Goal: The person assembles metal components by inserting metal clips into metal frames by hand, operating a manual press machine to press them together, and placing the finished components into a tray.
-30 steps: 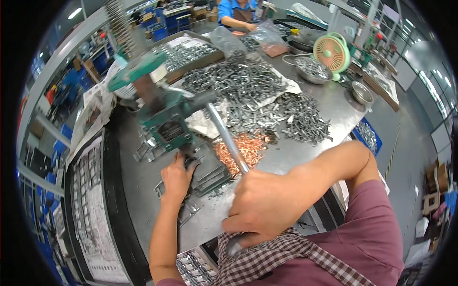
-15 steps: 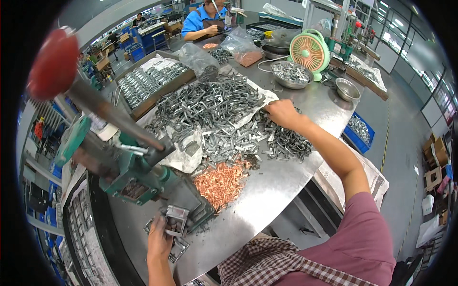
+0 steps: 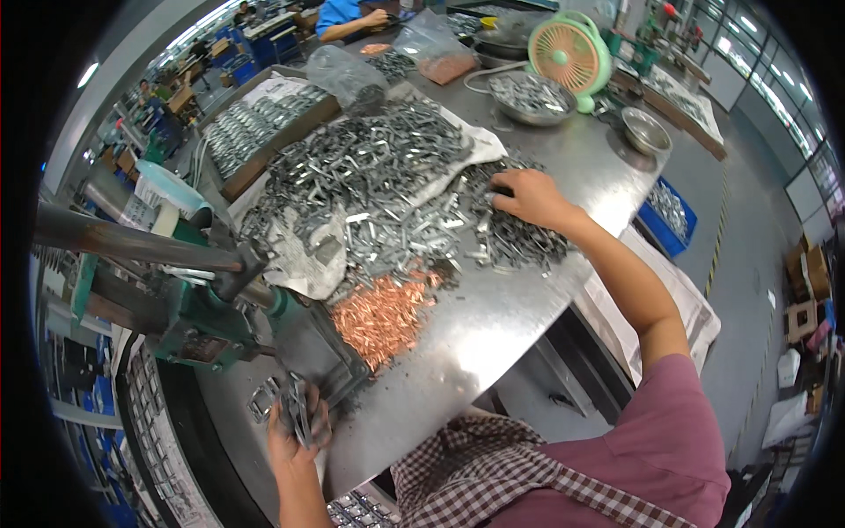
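Observation:
My left hand (image 3: pixel 295 431) is closed around grey metal buckle frames (image 3: pixel 302 407), tilted up beside the base of a green hand press (image 3: pixel 207 330). Another frame (image 3: pixel 262 399) shows by its fingertips. My right hand (image 3: pixel 535 199) rests with curled fingers at a heap of dark small metal parts (image 3: pixel 519 239); whatever lies between its fingertips is too small to make out. Left of that heap are bright silver metal strips (image 3: pixel 400 233). Copper-coloured pins (image 3: pixel 380 321) are heaped by the press base. Behind them spreads a large mound of grey metal pieces (image 3: pixel 361 163).
The press lever (image 3: pixel 132 238) sticks out to the left. A tray of metal parts (image 3: pixel 255 132), plastic bags (image 3: pixel 348 75), a metal bowl of parts (image 3: pixel 531 97), a green fan (image 3: pixel 570 57) and a small bowl (image 3: pixel 645 130) stand farther back. A co-worker's arm (image 3: pixel 352 25) shows across the table.
The press lever has swung, and its red knob has left the view. My left hand has turned the frames up on edge. My right hand stays at the dark heap, its fingers slightly shifted.

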{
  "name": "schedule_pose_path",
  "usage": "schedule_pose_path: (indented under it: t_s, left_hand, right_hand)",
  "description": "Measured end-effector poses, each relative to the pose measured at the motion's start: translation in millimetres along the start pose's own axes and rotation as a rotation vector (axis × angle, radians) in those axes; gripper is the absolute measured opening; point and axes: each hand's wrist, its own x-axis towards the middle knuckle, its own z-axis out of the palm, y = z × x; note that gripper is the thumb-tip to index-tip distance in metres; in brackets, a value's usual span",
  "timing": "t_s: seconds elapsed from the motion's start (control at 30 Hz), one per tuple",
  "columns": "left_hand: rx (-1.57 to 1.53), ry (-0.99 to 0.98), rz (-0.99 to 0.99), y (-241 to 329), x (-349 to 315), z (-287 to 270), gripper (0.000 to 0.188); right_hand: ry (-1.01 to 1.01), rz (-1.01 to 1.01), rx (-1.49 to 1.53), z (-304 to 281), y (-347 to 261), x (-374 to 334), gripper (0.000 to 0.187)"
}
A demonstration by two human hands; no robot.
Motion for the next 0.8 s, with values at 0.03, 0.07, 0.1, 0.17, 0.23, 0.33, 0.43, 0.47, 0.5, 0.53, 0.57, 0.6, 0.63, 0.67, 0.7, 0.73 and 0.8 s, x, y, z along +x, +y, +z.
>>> schedule_pose_path:
  t_s: [0.03,0.07,0.1,0.17,0.23,0.33,0.43,0.47,0.5,0.53,0.57,0.6,0.63,0.67,0.7,0.73,0.8]
  left_hand:
    - [0.006,0.02,0.015,-4,3,-1,0.046]
    - [0.012,0.039,0.033,-6,5,1,0.045]
    - [-0.042,-0.005,-0.002,-10,6,6,0.044]
    - [0.043,-0.041,-0.012,-17,8,12,0.043]
    - [0.098,-0.13,-0.013,-23,7,12,0.044]
    - [0.269,-0.034,-0.004,-24,-2,24,0.048]
    - [0.447,0.121,0.002,-30,-6,52,0.041]
    - [0.578,0.166,-0.002,-31,-6,57,0.031]
    - [0.615,0.162,0.0,-32,-6,60,0.03]
    - [0.613,0.173,0.008,-32,-7,57,0.03]
    - [0.654,0.176,0.036,-33,-6,54,0.031]
    - [0.694,0.179,0.062,-34,-6,52,0.033]
    - [0.634,0.152,-0.04,-30,-7,52,0.036]
    - [0.629,0.169,-0.026,-30,-8,50,0.036]
    - [0.729,0.195,0.048,-34,-6,45,0.036]
    - [0.823,0.23,0.121,-36,-5,41,0.037]
    - [0.86,0.29,0.123,-33,-2,40,0.038]
  right_hand:
    - [0.022,0.001,-0.025,4,0,-1,0.028]
    - [0.024,0.012,-0.019,1,1,-7,0.028]
    - [0.013,0.055,0.067,-2,3,-13,0.028]
    - [0.042,0.074,0.278,-4,0,-19,0.025]
    - [-0.047,0.244,0.635,-6,-12,-24,0.023]
    - [-0.228,0.46,1.172,-7,-40,-35,0.019]
    - [-0.238,0.571,1.44,-4,-61,-45,0.023]
    - [-0.255,0.565,1.443,-3,-65,-46,0.023]
    - [-0.207,0.583,1.464,-1,-67,-48,0.023]
    - [-0.154,0.599,1.485,0,-69,-48,0.022]
    - [-0.121,0.604,1.559,5,-68,-48,0.019]
    - [-0.133,0.598,1.559,7,-66,-48,0.019]
    - [-0.103,0.589,1.623,9,-64,-49,0.018]
    - [-0.083,0.571,1.691,11,-63,-47,0.018]
    - [-0.127,0.504,1.736,15,-57,-47,0.022]
    - [-0.159,0.494,1.736,11,-70,-44,0.022]
    - [-0.125,0.469,1.351,-8,-109,-46,0.025]
